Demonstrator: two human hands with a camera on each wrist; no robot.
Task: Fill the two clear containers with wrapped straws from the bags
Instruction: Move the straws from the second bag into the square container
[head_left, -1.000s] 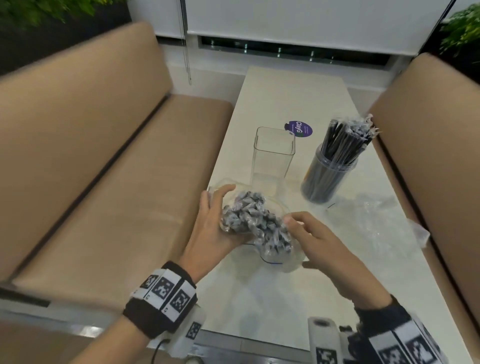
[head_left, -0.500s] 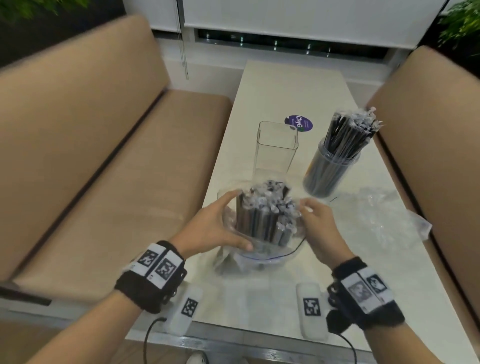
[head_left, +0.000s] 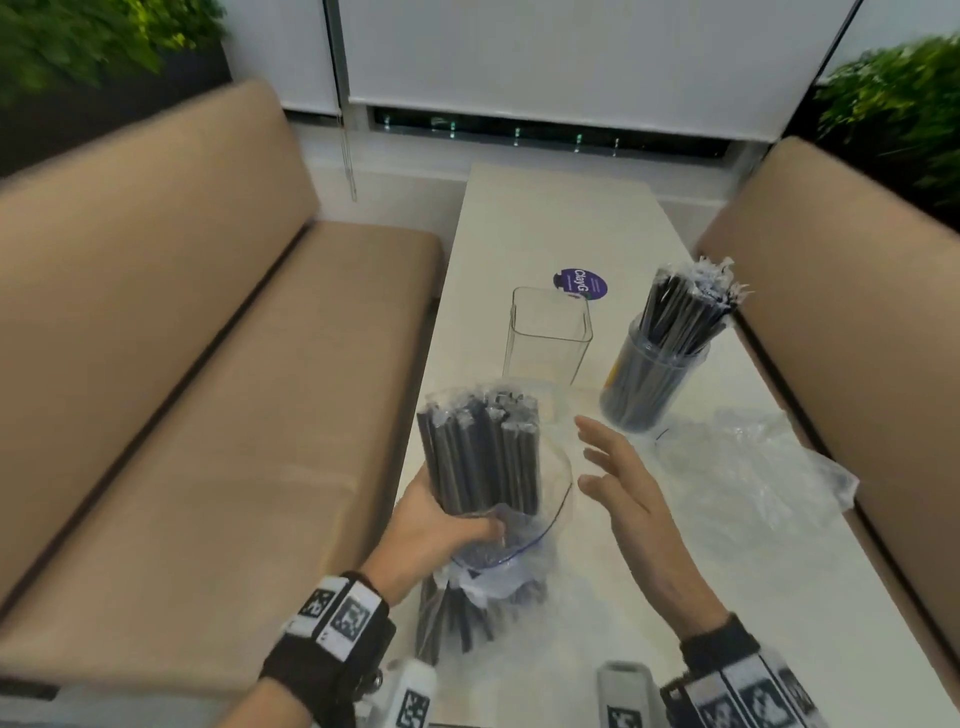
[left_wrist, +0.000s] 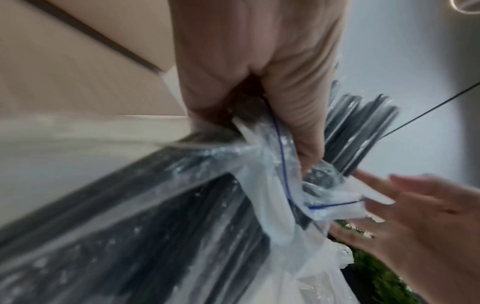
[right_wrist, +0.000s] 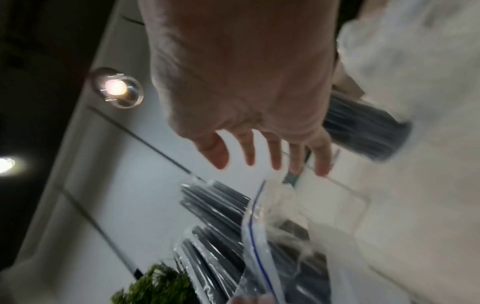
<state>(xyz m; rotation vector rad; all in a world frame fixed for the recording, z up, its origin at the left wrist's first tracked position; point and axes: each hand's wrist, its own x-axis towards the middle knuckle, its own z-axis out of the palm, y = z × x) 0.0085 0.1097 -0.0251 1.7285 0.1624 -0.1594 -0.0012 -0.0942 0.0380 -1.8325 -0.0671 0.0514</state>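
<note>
Head view: my left hand (head_left: 441, 525) wraps a fat bundle of black, clear-wrapped straws (head_left: 480, 452) through a half-slipped clear zip bag with a blue seal line (head_left: 524, 540), held upright above the near end of the long white table (head_left: 550, 223). My right hand (head_left: 631, 499) hovers just right of it, fingers spread, touching nothing. The empty square clear container (head_left: 550, 332) waits farther off; the round clear container (head_left: 649, 384), far right, looks full. The grip sits low, so the tall bundle could fan out and spill.

Left wrist view: my fingers (left_wrist: 303, 115) curl round straws and bag film; the slick plastic may slide.

Right wrist view: my fingers (right_wrist: 275, 156) are splayed, empty.
</note>
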